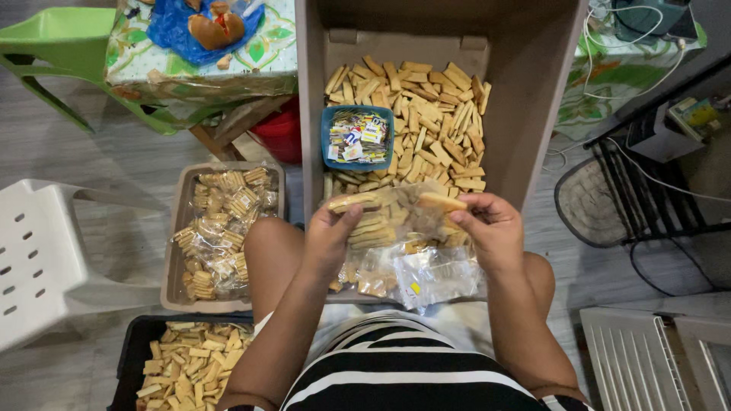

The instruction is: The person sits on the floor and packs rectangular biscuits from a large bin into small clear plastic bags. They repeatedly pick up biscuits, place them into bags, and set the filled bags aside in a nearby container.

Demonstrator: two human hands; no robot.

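Note:
My left hand (329,234) grips the left side of a clear plastic bag (396,221) partly filled with stacked tan biscuit sticks. My right hand (491,227) holds the bag's right edge and pinches one biscuit stick (442,202) at its mouth. Both hands hover over my knees, at the near end of a big grey-brown tub (525,91) that holds several loose biscuit sticks (434,114). A small blue dish (356,137) with little printed packets rests on the biscuits. More clear bags (426,278) lie on my lap.
A grey tray (177,251) of filled biscuit bags sits on the floor to my left. A black crate (133,358) of loose sticks lies below it. A white plastic chair (46,259) stands at far left, a green chair (53,38) and a table behind, black wire furniture (632,190) on the right.

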